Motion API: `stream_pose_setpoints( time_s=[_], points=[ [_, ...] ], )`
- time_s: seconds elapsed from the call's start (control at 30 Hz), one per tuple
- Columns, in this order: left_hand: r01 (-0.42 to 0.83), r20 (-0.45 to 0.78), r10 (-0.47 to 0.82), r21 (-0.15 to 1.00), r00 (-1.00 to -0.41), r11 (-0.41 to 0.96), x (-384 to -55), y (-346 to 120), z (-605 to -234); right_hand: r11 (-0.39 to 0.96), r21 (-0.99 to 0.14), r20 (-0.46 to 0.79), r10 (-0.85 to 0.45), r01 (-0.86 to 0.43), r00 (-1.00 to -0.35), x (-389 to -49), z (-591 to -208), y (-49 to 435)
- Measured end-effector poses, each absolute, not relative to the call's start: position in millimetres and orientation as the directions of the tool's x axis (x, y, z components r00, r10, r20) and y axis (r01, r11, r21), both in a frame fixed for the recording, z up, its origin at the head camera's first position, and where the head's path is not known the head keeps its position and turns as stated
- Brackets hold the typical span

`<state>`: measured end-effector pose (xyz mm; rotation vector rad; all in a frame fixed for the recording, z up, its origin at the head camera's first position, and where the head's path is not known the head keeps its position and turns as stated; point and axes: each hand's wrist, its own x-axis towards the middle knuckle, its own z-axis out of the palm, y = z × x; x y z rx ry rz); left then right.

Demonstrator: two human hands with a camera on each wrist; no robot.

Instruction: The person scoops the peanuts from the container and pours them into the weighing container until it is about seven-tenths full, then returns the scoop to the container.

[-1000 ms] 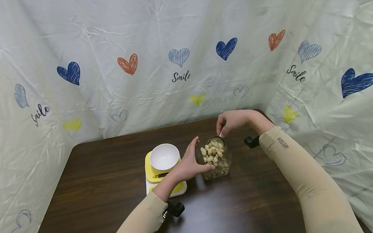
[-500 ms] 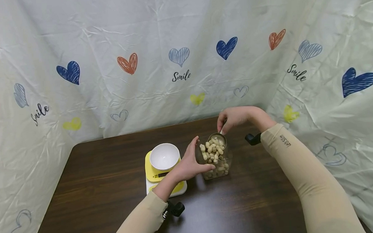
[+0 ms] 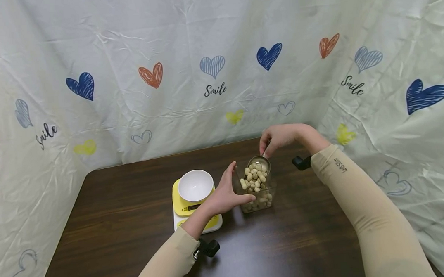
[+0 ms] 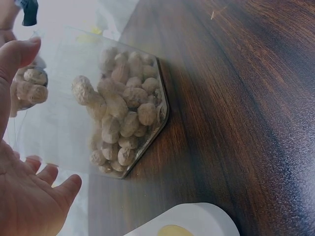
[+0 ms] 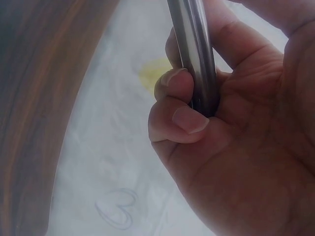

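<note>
A clear plastic container [image 3: 258, 207] of unshelled peanuts [image 3: 253, 182] stands on the table. Around its left side my left hand [image 3: 228, 194] holds it, thumb along the near wall and fingers at the far side. My right hand [image 3: 281, 138] grips the handle of a metal scoop [image 3: 266, 165] from above. The scoop's bowl is at the container's far rim, with peanuts heaped in and before it. Close up, the right wrist view shows fingers curled round the shiny handle [image 5: 197, 59]. Through the transparent wall, the left wrist view shows peanuts [image 4: 125, 110] piled inside.
Left of the container, a white bowl [image 3: 196, 186] sits on a yellow and white kitchen scale [image 3: 180, 204], partly behind my left forearm. The dark wooden table [image 3: 129, 225] ends at a white curtain [image 3: 184, 127] printed with hearts.
My right hand has risen slightly, lifting the scoop a little at the container's far rim. Peanuts have shifted around the scoop's bowl. The left hand has stayed in place.
</note>
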<state>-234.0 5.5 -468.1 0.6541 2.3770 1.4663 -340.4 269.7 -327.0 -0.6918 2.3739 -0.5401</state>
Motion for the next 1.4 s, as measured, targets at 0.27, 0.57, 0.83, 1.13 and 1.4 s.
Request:
stream_pose_setpoints(
  time_s=[0.27, 0.57, 0.83, 1.13, 1.4],
  points=[
    [0.236, 0.012, 0.509, 0.895, -0.861, 0.379, -234, 6, -467, 0.779, -0.543, -0.421, -0.575, -0.313, -0.701, -344, -327, 279],
    [0.247, 0.023, 0.508, 0.892, -0.861, 0.379, -234, 6, -467, 0.764, -0.582, -0.436, -0.582, -0.277, -0.686, -345, -328, 284],
    [0.245, 0.019, 0.509, 0.892, -0.861, 0.381, -233, 6, -467, 0.743, -0.624, -0.428, -0.584, -0.241, -0.690, -346, -336, 294],
    [0.250, 0.027, 0.506, 0.891, -0.862, 0.379, -234, 6, -468, 0.708, -0.673, -0.401, -0.593, -0.214, -0.698, -346, -348, 302],
    [0.237, 0.016, 0.504, 0.895, -0.864, 0.378, -231, 4, -469, 0.656, -0.725, -0.341, -0.604, -0.207, -0.720, -333, -359, 311]
  ],
)
